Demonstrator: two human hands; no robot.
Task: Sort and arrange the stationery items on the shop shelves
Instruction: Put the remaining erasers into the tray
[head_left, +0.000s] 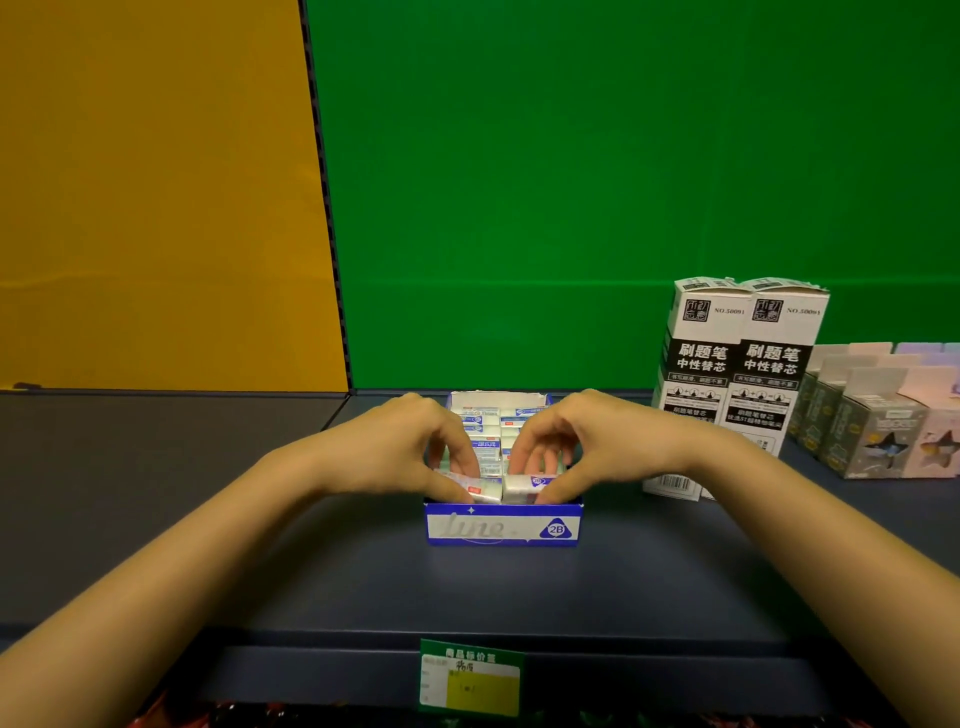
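A blue and white display box (503, 527) marked 2B stands in the middle of the dark shelf (363, 582). It holds several wrapped white erasers (488, 447) in rows. My left hand (405, 452) reaches in from the left and pinches the front left eraser (480, 490) at the box's near edge. From the right, my right hand (582, 447) pinches the front right eraser (522, 487) beside it. Both hands curl over the box and hide part of its contents.
Two tall white and black refill boxes (737, 374) stand right of the eraser box, close to my right wrist. Small grey and pink boxes (883, 426) fill the far right. A green and yellow price tag (470, 678) hangs on the shelf's front edge. Green and yellow back panels rise behind.
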